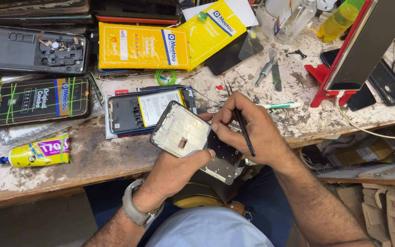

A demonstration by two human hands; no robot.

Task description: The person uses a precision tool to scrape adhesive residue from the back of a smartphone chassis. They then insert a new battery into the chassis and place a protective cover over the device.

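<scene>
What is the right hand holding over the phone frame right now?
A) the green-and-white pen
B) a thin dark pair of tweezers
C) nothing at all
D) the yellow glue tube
B: the right hand pinches thin dark tweezers against the phone frame that the left hand supports; the yellow glue tube and the pen lie untouched on the bench.

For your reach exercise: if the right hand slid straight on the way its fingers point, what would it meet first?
The right hand points left, fingertips already at the phone frame held by the left hand. Beyond that, probably the opened phone on the bench; depth is unclear.
</scene>
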